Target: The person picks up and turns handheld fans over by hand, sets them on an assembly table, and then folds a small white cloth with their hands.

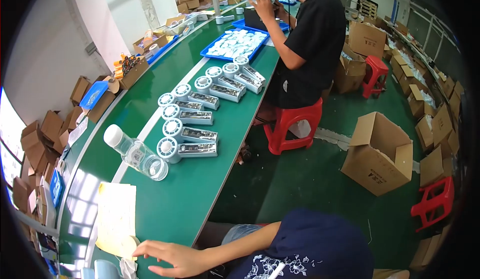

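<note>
A small round yellowish piece (133, 242) is on the green table (175, 206), at the lower corner of a pale yellow sheet (116, 214), near the bottom of the view. The right hand (175, 260) is open above the table, with its fingers bent a little and its thumb apart from them; no object is visible in its grasp. Its fingertips are just beside the round piece, but I cannot tell if they touch it. The left hand is out of view, so I cannot tell its state. Just below the round piece is a crumpled white piece (128, 267), and to its left a light blue part (106, 269) is cut by the picture edge. Farther up the table is a clear bottle (136, 154) with a white cap, and beside it begins a row of light blue devices (195, 118) with round heads, their inner parts showing in the handles. Beyond them, a blue tray (212, 55) carries many pale pieces (239, 43). A co-worker (315, 39) in black sits on a red stool (294, 126), near a large open carton (375, 161) on the floor.
</note>
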### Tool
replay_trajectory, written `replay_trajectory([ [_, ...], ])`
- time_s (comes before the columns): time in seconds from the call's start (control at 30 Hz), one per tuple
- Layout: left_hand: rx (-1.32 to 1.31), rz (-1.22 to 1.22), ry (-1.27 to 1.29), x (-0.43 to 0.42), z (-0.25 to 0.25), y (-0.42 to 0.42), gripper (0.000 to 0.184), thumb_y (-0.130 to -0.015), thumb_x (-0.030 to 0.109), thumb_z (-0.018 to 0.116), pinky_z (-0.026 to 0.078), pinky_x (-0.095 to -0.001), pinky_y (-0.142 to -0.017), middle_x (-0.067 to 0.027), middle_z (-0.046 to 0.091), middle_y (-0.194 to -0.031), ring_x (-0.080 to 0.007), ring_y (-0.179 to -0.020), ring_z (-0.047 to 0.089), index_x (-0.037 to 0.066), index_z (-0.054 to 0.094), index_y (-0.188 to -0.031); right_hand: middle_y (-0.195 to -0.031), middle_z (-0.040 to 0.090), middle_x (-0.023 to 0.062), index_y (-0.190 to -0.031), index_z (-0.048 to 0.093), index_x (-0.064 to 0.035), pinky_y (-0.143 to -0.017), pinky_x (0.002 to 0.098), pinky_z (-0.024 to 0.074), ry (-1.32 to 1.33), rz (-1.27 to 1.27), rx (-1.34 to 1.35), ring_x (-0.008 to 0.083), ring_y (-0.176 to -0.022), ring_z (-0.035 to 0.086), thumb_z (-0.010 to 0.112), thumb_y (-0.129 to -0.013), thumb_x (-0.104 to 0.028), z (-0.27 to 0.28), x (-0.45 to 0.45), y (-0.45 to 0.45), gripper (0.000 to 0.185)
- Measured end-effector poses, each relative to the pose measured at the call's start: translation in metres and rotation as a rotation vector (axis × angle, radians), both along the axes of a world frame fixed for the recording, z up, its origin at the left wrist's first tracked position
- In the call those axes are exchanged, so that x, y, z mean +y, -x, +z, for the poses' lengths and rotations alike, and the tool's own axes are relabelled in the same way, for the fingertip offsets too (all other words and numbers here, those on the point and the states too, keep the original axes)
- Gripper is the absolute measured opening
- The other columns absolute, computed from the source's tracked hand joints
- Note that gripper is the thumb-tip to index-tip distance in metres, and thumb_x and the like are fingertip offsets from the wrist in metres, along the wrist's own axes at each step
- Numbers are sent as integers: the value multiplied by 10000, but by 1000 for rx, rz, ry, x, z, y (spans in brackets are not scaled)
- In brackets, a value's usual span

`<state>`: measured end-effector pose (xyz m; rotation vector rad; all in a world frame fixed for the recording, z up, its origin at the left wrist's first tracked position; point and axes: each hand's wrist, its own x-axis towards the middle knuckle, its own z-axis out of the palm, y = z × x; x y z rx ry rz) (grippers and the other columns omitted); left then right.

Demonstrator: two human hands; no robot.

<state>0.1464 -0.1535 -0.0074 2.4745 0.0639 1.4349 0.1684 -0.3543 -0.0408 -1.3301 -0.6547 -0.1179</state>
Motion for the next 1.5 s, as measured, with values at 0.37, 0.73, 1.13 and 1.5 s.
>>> replay_trajectory([
  [0.37,68,-551,849,-46,-81,-25,469,-927,217,567,400,-450,-980,-186,485,-1190,-362,-1139,487,38,392,-1325,-1322,424,253,-1449,200,15,-1062,412,338,-166,-141,248,351,-1246,452,612,-917,-366,-26,51,-5,773],
  [0.73,367,-923,1250,-41,-68,-26,397,-962,16,452,404,-375,-975,-208,405,-1332,-262,-1144,508,119,248,-1286,-974,610,118,-1300,398,-26,-758,281,511,-236,19,502,140,-827,602,451,-1017,-262,-20,24,-40,372],
  [1.13,429,-1090,1540,-25,-56,-22,193,-1019,114,416,396,-304,-964,-177,503,-1248,-171,-1104,507,85,359,-1201,-854,582,81,-1129,508,15,-728,279,482,-144,10,616,140,-768,556,207,-1050,-416,-18,33,-37,531],
  [1.5,490,-1115,1479,-20,-56,-20,215,-1013,115,432,395,-325,-983,-234,521,-1246,-227,-1154,526,81,340,-1203,-886,604,93,-1137,511,10,-743,294,494,-223,94,630,148,-778,584,182,-1045,-451,-18,27,-37,574],
])
